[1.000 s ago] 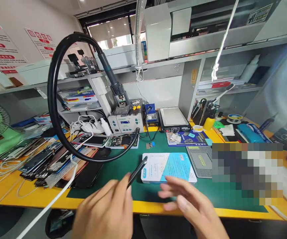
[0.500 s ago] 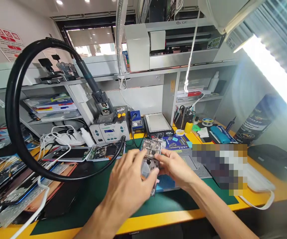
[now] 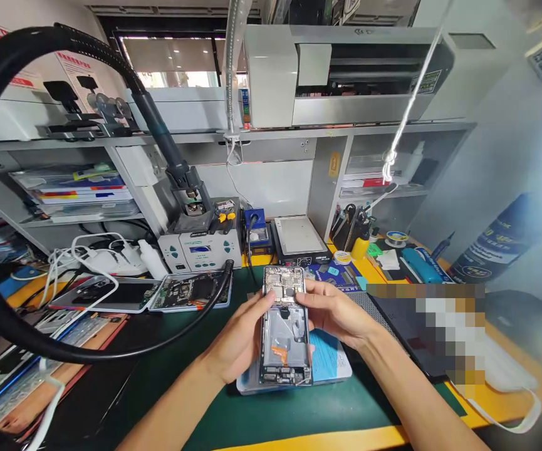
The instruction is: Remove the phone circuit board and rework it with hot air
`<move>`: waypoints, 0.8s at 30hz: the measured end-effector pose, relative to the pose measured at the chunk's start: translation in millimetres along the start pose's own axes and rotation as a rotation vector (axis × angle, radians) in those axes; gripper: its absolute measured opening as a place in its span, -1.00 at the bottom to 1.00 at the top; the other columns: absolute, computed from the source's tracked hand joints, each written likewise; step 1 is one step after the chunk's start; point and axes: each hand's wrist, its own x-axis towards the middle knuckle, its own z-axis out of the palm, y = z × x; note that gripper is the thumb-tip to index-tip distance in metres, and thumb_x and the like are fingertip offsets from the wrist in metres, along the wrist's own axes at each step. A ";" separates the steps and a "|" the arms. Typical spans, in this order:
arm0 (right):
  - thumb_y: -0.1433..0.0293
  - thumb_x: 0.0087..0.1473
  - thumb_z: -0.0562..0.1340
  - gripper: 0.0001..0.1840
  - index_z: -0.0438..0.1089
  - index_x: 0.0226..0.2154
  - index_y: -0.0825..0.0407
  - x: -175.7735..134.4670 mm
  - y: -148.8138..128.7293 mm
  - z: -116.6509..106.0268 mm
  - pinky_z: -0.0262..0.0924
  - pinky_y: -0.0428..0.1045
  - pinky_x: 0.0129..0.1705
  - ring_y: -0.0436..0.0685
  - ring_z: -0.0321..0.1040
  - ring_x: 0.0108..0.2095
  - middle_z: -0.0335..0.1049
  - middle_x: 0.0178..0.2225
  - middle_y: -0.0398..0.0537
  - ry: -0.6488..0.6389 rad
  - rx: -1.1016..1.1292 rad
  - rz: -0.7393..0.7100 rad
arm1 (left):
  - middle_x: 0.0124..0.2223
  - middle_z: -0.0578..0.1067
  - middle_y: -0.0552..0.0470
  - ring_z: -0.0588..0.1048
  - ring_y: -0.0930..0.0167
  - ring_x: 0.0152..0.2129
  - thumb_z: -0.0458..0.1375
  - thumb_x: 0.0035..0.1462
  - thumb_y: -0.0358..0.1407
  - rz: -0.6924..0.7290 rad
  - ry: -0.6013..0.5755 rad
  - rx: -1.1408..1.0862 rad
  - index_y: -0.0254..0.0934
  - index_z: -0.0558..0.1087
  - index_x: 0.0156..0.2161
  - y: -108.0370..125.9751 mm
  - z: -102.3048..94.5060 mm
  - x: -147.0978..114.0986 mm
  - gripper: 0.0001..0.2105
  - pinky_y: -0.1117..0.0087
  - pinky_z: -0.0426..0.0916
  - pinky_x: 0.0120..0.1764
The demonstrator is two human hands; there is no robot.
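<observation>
The left hand (image 3: pixel 237 338) and right hand (image 3: pixel 341 310) pinch the opened phone (image 3: pixel 294 326) at opposite edges — over the box (image 3: pixel 334 360) — likely to keep its bare board (image 3: pixel 281 280) steady and visible.

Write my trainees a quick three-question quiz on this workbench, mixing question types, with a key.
1. What do the left hand and right hand hold together? a) yellow bottle b) opened phone c) white cable
2. True or false: the black hose makes a large curve on the picture's left side.
3. Fill in the colour: the mat below the hands is ____.

Key: 1 b; 2 true; 3 green.
</observation>
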 end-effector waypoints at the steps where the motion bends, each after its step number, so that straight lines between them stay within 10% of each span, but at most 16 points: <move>1: 0.24 0.10 0.46 -0.65 0.55 -0.10 0.06 -1.4 -0.2 2.1 0.30 -0.12 -0.45 -0.01 0.40 -0.46 0.54 -0.35 -0.12 0.002 0.001 -0.005 | -0.02 0.61 -0.25 0.63 0.18 -0.17 0.09 0.30 0.04 -0.031 -0.007 -0.039 -0.24 0.31 0.28 -1.2 1.3 -0.3 -0.43 0.09 0.53 -0.05; 15: 0.38 0.07 0.27 -0.66 0.59 -0.08 0.04 -4.3 -0.5 19.9 0.28 0.03 -0.14 0.12 0.43 -0.28 0.61 -0.20 0.00 0.031 0.031 -0.121 | -0.42 0.54 -0.09 0.59 0.27 -0.53 0.13 0.19 0.19 -0.170 0.078 -0.143 -0.36 0.47 -0.06 -0.3 14.3 -3.6 -0.42 0.32 0.49 -0.45; 24: 0.46 -0.02 0.23 -0.51 0.55 0.00 0.03 -8.6 8.6 21.3 0.30 0.05 -0.11 0.16 0.46 -0.18 0.60 -0.08 0.03 0.035 -0.034 -0.162 | -0.44 0.58 -0.13 0.60 0.26 -0.51 0.22 0.18 -0.11 -0.116 0.113 -0.044 -0.35 0.44 -0.06 -2.7 13.3 -7.6 -0.65 0.31 0.49 -0.43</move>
